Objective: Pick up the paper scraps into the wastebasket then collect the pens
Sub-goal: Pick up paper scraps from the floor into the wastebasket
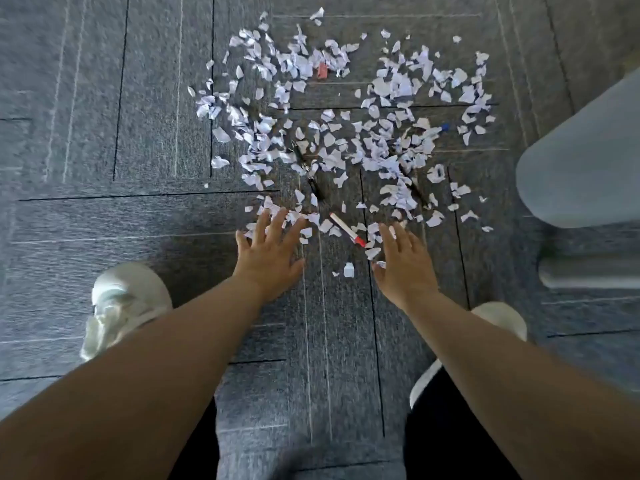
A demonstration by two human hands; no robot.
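scraps (332, 109) white | carpet (104, 133) grey, lined | pen (347, 230) white, red-capped

White paper scraps (346, 109) and pens (347, 230) litter carpet.

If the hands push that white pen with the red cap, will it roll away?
Probably a little: the pen looks round and slim, so it may roll sideways. The carpet and scraps beside it would likely stop it soon. It looks stiff, not floppy.

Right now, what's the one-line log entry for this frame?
phase: scraps not yet picked up | left grip: open, at pile's near edge | right grip: open, beside red pen | held: nothing
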